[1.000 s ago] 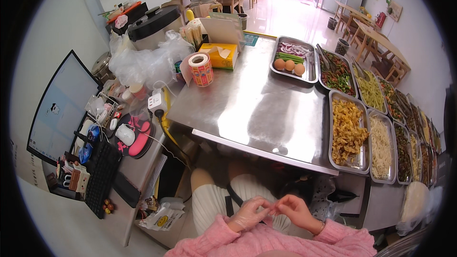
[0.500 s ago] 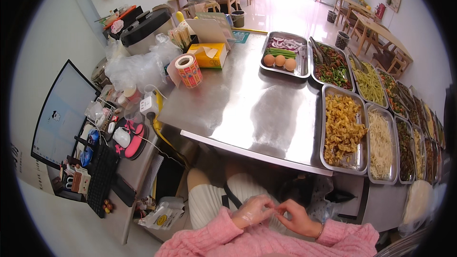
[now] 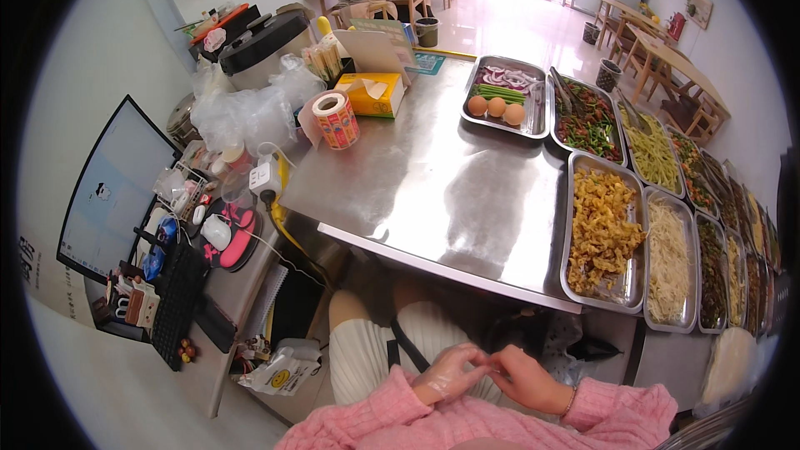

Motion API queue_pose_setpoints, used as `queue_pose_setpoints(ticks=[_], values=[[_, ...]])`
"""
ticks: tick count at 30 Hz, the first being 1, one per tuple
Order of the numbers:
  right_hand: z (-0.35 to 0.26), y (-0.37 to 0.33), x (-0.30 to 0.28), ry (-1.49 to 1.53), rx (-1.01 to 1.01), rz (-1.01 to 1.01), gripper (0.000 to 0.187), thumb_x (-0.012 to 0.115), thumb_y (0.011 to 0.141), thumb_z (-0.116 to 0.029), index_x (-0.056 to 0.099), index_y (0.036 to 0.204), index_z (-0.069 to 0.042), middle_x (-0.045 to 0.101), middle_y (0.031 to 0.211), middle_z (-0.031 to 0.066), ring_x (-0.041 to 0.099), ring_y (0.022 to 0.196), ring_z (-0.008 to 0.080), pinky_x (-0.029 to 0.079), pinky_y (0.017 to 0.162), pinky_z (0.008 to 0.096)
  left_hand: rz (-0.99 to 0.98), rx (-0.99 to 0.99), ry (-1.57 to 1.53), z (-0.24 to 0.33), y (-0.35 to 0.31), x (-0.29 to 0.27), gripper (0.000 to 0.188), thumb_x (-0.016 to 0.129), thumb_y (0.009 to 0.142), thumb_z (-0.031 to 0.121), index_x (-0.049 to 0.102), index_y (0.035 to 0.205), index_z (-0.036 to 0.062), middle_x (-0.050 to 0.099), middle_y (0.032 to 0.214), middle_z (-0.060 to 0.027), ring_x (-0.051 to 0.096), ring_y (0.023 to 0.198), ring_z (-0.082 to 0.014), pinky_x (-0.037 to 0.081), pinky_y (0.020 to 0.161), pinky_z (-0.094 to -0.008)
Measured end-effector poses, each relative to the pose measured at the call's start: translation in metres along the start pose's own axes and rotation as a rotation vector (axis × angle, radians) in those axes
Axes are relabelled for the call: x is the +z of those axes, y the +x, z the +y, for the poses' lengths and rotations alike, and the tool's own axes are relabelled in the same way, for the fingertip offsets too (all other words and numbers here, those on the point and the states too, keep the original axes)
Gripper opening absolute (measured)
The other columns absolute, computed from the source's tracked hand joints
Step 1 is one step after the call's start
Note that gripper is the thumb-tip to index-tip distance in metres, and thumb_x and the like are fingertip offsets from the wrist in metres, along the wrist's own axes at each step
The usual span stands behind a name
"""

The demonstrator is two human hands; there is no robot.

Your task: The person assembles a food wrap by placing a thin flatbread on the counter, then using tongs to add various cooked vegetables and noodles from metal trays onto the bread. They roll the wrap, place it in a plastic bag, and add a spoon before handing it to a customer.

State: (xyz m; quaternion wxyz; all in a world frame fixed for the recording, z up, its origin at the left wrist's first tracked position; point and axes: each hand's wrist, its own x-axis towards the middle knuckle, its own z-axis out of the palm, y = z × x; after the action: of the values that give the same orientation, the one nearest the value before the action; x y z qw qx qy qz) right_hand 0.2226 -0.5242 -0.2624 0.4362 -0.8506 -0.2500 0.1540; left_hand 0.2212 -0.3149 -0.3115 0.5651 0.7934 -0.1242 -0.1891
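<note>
Low in front of my lap, my left hand (image 3: pixel 452 372) and my right hand (image 3: pixel 529 379) meet at the fingertips. Something clear and shiny, like thin plastic film, covers the back of my left hand near the wrist. The fingers of both hands are bent and closed together. Whatever sits between the fingertips, if anything, is too small to make out. Pink knit sleeves cover my forearms, and a bracelet circles my right wrist. Beyond my hands lies the near edge of the steel counter (image 3: pixel 400 192).
Trays of food line the counter's right side, among them a fried-food tray (image 3: pixel 604 233) and an egg tray (image 3: pixel 504 92). A sticker roll (image 3: pixel 335 121) and a yellow tissue box (image 3: pixel 375 94) stand at the left. A monitor (image 3: pixel 117 187) and keyboard (image 3: pixel 177 304) occupy the side desk. Two people sit far back.
My right hand has closed in on my left, and its fingers are more curled. The whole view has shifted slightly.
</note>
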Motion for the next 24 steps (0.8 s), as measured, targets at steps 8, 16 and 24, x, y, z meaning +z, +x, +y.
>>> queue_pose_setpoints(ticks=[8, 16, 24], values=[[0.022, -0.005, 0.002, 0.052, -0.077, -0.034, 0.021, 0.072, 0.089, -0.005, 0.063, 0.108, -0.003, 0.059, 0.095, 0.0146, 0.064, 0.084, 0.0337, 0.053, 0.072, 0.04, -0.02, -0.183, -0.067, -0.008, -0.002, 0.008, 0.02, 0.073, 0.09, 0.021, 0.073, 0.097, 0.0033, 0.07, 0.102, -0.0103, 0.067, 0.096, -0.0272, 0.052, 0.087, -0.0397], [0.023, -0.009, -0.007, -0.098, -0.214, 0.012, 0.025, 0.073, 0.087, -0.007, 0.065, 0.111, -0.005, 0.059, 0.094, 0.0129, 0.064, 0.084, 0.0336, 0.053, 0.072, 0.0401, -0.027, -0.218, -0.133, -0.01, -0.005, 0.011, 0.017, 0.072, 0.094, 0.02, 0.072, 0.099, 0.0039, 0.068, 0.103, -0.0073, 0.066, 0.095, -0.0197, 0.054, 0.084, -0.0355], [0.026, -0.008, -0.009, -0.164, -0.281, 0.053, 0.016, 0.078, 0.083, -0.008, 0.072, 0.098, -0.007, 0.06, 0.09, 0.0093, 0.064, 0.076, 0.0282, 0.054, 0.066, 0.0375, -0.107, -0.295, -0.425, -0.018, -0.011, 0.017, 0.015, 0.071, 0.097, 0.017, 0.071, 0.102, 0.002, 0.066, 0.1, -0.0022, 0.061, 0.089, -0.0107, 0.052, 0.079, -0.0291]])
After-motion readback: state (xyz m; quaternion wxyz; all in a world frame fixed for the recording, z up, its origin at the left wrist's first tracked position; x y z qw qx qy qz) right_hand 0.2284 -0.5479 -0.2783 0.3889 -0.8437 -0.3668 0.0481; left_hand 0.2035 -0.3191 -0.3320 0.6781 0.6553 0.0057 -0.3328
